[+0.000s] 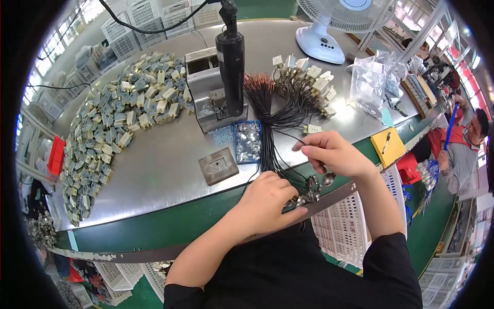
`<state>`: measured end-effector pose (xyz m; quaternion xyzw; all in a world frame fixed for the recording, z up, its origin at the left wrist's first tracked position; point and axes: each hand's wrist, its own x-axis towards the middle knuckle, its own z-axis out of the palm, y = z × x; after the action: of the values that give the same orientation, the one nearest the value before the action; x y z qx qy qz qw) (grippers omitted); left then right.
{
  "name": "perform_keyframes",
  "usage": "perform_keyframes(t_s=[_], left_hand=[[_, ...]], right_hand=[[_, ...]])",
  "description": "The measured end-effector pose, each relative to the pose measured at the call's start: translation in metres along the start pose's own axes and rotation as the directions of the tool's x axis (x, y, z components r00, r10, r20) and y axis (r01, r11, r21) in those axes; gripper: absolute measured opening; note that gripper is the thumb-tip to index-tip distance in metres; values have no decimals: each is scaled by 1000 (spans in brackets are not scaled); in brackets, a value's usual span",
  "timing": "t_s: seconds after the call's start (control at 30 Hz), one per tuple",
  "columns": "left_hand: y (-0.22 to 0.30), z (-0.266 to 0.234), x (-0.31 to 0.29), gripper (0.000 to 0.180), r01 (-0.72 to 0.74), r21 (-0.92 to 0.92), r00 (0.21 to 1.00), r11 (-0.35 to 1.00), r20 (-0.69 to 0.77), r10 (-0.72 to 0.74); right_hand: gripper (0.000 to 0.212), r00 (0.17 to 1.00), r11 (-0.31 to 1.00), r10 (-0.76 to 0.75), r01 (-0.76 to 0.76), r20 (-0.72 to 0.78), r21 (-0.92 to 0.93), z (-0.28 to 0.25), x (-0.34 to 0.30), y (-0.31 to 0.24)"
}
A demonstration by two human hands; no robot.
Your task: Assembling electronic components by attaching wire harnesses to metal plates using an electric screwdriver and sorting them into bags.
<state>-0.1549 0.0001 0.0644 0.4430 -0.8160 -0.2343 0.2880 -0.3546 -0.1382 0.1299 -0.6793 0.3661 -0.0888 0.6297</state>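
Note:
A bundle of black cables [266, 139] with copper-coloured tips runs toward me across the metal table. My left hand [267, 201] is closed over its near end at the front edge, its fingertips partly hidden. Small shiny metal fittings [312, 189] lie beside its thumb and index finger. Just to the right, my right hand [332, 154] is raised, thumb and index finger pinched where a single black cable [290, 135] reaches them. A round metal cup [328, 179] sits under its curled lower fingers; whether they hold it I cannot tell.
Behind the bundle stands a bench press [216, 95], with a blue tray of metal parts [248, 141] and a metal block [218, 166] nearby. Pale connectors [128, 103] are heaped left, cabled ones [314, 82] right. A fan [321, 44] and yellow notebook [388, 146] are farther right; a co-worker [465, 136] sits beyond.

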Motion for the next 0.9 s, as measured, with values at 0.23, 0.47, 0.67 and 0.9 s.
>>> perform_keyframes(t_s=[0.23, 0.47, 0.67, 0.9], left_hand=[[29, -10, 0, 70, -29, -696, 934, 718, -275, -229], [17, -26, -26, 37, -62, -874, 898, 482, -260, -355], [-10, -71, -68, 10, 239, -756, 819, 610, -180, -544], [-27, -92, -76, 14, 294, -578, 807, 761, -277, -522]], right_hand=[[36, 977, 933, -199, 164, 78, 322, 13, 4, -13], [21, 755, 677, -625, 651, 199, -342, 50, 46, -26], [13, 462, 233, -762, 849, 453, -474, 61, 82, -41], [10, 545, 461, -720, 838, 429, -292, 85, 103, -32]])
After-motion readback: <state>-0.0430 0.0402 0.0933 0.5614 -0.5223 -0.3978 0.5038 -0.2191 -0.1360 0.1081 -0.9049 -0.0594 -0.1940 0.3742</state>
